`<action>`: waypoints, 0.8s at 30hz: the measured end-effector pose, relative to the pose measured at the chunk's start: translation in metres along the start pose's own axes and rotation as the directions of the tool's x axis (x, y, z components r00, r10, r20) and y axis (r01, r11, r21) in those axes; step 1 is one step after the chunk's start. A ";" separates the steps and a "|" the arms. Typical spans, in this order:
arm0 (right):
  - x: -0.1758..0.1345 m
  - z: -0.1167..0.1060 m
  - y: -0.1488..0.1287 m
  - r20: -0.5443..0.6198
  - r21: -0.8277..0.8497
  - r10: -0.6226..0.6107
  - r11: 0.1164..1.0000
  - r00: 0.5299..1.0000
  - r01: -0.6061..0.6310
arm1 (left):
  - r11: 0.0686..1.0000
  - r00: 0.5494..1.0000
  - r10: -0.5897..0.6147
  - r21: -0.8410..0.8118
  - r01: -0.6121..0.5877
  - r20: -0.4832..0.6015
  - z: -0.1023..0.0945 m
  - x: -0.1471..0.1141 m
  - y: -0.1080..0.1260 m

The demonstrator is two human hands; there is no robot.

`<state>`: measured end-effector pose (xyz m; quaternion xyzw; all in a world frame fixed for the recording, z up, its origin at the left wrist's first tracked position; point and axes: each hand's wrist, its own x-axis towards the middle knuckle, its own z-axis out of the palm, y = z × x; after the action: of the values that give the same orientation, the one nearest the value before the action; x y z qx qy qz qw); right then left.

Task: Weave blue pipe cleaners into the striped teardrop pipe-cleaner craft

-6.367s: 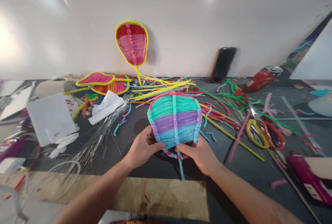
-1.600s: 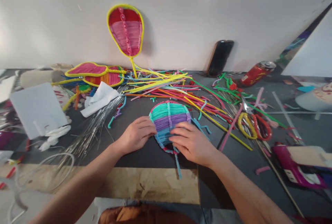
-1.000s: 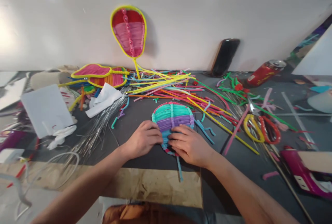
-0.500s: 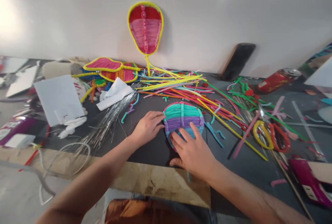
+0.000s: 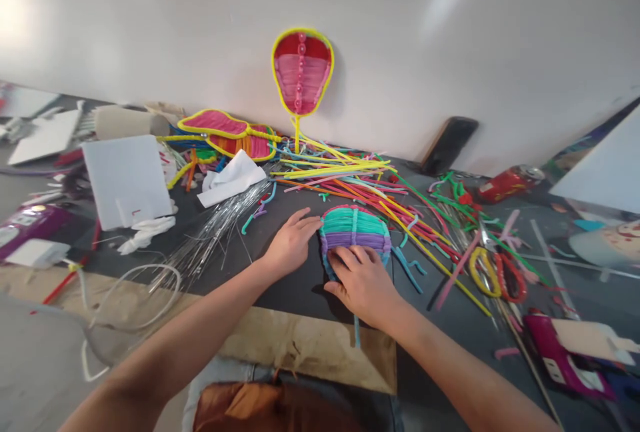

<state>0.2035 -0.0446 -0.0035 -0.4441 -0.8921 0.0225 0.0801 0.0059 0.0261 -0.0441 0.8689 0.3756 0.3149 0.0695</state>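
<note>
A rounded pipe-cleaner piece (image 5: 354, 224), banded teal, purple and blue with a pink upper edge, lies on the dark tabletop in front of me. A blue stem sticks out below it. My right hand (image 5: 364, 282) rests over its lower half, fingers spread on the surface and hiding part of the blue band. At the upper left edge, my left hand (image 5: 291, 243) reaches with its fingertips at the rim; its fingers are extended, and nothing shows in its palm. Loose blue pipe-cleaner bits (image 5: 409, 269) lie just right of the piece.
Behind are a pile of pipe cleaners (image 5: 340, 169) and an upright pink-and-red paddle shape (image 5: 289, 65). On the right lie scissors (image 5: 485, 272), a soda can (image 5: 510, 183), a phone (image 5: 450, 144) and a purple glue gun (image 5: 545, 345). Thin wires (image 5: 215, 225) and white card (image 5: 126, 182) sit left.
My right hand's fingers have drawn closer together and shifted slightly left on the piece. My left hand stays at the left rim. The whole view has shifted a little.
</note>
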 end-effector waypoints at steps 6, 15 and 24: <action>0.011 -0.004 0.004 0.031 0.036 -0.036 0.999 0.999 0.035 | 0.999 1.000 -0.028 -0.047 0.028 -0.008 0.004 -0.001 -0.002; 0.032 0.008 0.011 0.075 0.029 0.016 0.999 0.997 -0.018 | 0.994 0.995 -0.095 -0.064 0.093 -0.031 0.007 0.000 -0.006; 0.024 0.008 0.034 0.103 0.030 0.119 0.992 0.988 -0.122 | 0.995 0.975 -0.053 0.095 0.034 0.214 -0.010 0.002 0.013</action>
<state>0.2148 -0.0044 -0.0118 -0.4940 -0.8660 0.0657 0.0415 0.0086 0.0176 -0.0303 0.8918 0.3987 0.1996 0.0772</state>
